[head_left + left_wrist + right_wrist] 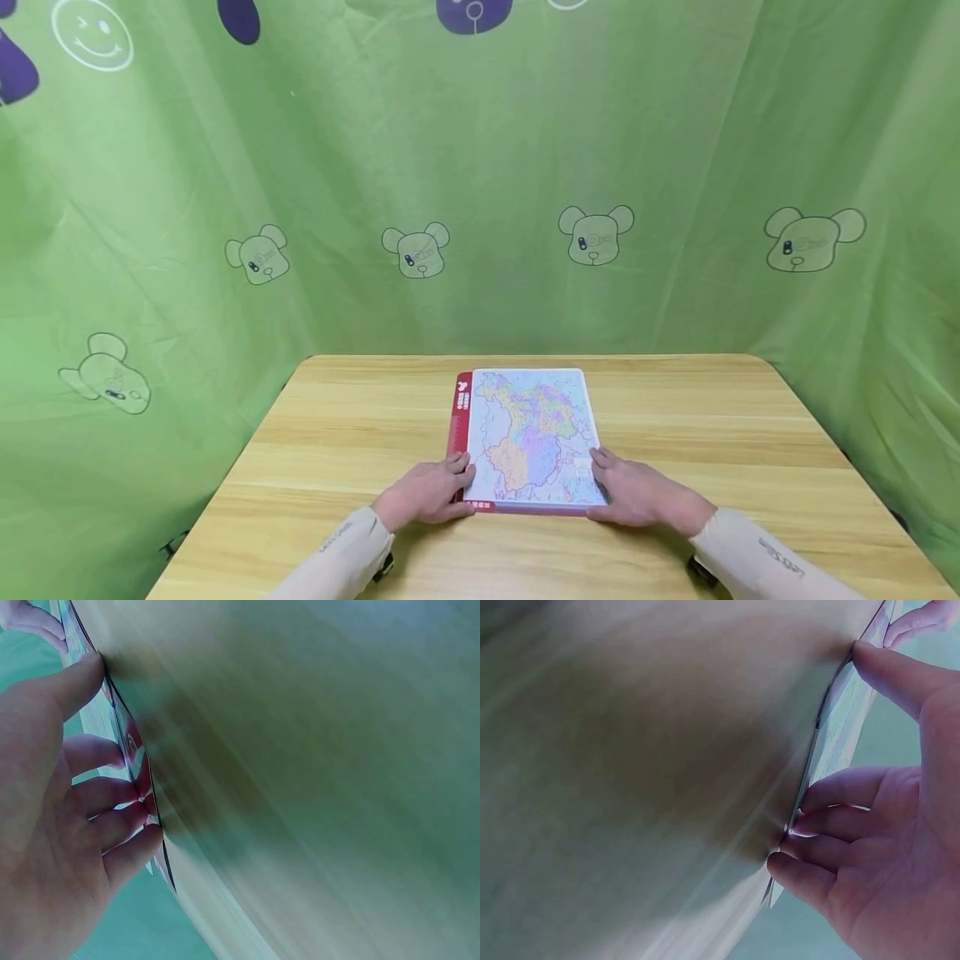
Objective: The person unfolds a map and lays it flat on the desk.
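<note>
A printed map (525, 442) in pastel colours lies flat on the wooden table, its outline turned sideways. Under it, a red-bordered sheet (462, 425) shows along the left and near edges. My left hand (429, 490) holds the near left corner, thumb at the front edge and bent fingers along the side. At the near right corner, my right hand (633, 490) grips in the same manner. Both wrist views show the fingertips of the left hand (67, 795) and right hand (885, 825) against the thin edges. How many sheets are stacked cannot be told.
The wooden table (337, 425) has rounded far corners. A green curtain (495, 308) printed with bear heads hangs behind it and at both sides. Dark bands (384, 568) show at the wrists, below the pale sleeves.
</note>
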